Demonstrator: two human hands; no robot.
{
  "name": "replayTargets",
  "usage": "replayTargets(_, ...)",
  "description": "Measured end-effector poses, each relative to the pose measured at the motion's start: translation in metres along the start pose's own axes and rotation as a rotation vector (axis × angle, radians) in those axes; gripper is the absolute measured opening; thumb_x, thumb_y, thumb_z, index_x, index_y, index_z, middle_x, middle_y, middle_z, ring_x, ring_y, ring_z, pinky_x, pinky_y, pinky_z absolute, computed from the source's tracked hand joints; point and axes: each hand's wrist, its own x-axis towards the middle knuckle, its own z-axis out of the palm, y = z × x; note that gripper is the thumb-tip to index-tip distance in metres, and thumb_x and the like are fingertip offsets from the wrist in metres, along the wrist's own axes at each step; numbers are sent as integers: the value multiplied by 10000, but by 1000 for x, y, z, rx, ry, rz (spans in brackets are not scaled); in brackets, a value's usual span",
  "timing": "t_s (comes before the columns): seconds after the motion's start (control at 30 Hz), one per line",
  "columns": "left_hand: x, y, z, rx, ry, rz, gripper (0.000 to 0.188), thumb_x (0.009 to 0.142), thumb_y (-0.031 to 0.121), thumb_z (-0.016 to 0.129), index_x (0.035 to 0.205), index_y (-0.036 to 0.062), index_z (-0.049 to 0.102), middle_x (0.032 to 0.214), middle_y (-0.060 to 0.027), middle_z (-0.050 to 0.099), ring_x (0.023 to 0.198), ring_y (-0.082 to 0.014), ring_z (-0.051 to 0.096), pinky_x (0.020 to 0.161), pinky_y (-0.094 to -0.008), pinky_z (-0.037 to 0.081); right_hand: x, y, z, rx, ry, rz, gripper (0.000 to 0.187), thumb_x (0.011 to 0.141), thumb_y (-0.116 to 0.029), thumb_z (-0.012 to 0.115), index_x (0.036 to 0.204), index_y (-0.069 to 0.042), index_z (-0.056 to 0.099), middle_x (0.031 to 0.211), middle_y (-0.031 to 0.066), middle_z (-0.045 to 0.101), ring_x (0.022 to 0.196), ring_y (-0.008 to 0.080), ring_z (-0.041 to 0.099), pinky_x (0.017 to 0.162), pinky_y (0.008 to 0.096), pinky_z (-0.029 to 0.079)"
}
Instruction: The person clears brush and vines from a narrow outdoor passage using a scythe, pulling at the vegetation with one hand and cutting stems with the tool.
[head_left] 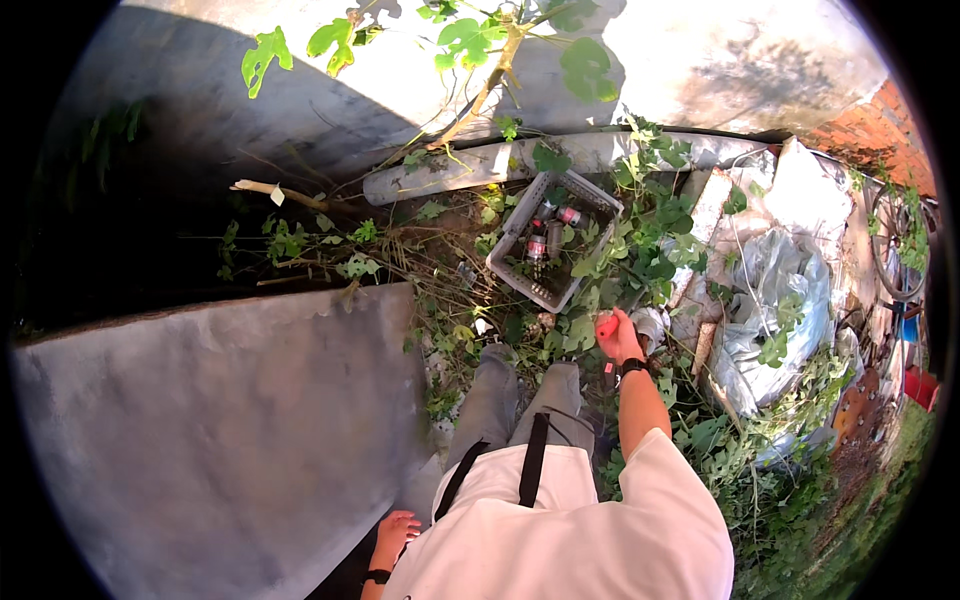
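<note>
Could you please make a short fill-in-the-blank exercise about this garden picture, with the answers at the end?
1. The right hand holds a small ____ object.
2. The grey crate on the ground contains several ____.
3. The left hand hangs low beside the grey ____ slab.
4. The person wears a ____ shirt.

Answers: red; cans; concrete; white

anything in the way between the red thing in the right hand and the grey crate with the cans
The right hand holds a small red object. Between it and the grey crate lie leafy vines, draped over the crate's near corner. Nothing solid is visible in the way; above the leaves the path looks open.
</note>
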Motion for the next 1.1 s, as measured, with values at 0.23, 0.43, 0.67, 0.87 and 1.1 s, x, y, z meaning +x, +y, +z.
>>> replayTargets(0.23, 86, -116, -28, 415, -209, 390, 247, 964, 162, 583, 1155, 11, 626, 1002, -107, 695, 955, -205, 683, 854, -320, 524, -57, 20, -11, -108, -54, 146, 247, 920, -173, 615, 800, -99, 411, 631, -8, 431, 505, 98, 448, 432, 211, 410)
replayTargets(0.43, 62, -11, 23, 61, -113, 183, 233, 974, 187, 561, 1141, 42, 636, 944, -92, 712, 816, -173, 662, 725, -296, 523, -114, -7, -38, 56, -29, 268, 219, 905, -82, 623, 781, -102, 444, 620, -46, 456, 488, 40, 435, 396, 160, 361)
replayTargets(0.67, 52, 64, 43, 239, -147, 387, 216, 979, 159, 531, 1119, 28, 631, 947, -84, 714, 766, -151, 652, 703, -295, 522, -95, -31, -54, 279, -194, 307, 281, 927, -87, 588, 704, -100, 418, 598, -44, 417, 455, 47, 408, 394, 174, 340)
replayTargets(0.87, 37, 107, 72, 330, -173, 391, 190, 974, 159, 550, 1083, 37, 648, 923, -67, 717, 810, -140, 662, 731, -296, 534, -113, -34, -69, 437, -238, 291, 285, 900, -89, 597, 691, -102, 403, 596, -37, 411, 433, 54, 409, 399, 187, 342)
replayTargets(1.1, 82, 88, 76, 638, -221, 503, 261, 940, 280, 589, 1059, 64, 672, 947, -144, 721, 862, -249, 701, 787, -358, 538, -212, -21, -86, 415, -274, 380, 222, 939, -89, 568, 756, -74, 444, 615, -45, 418, 445, 37, 385, 393, 181, 343)
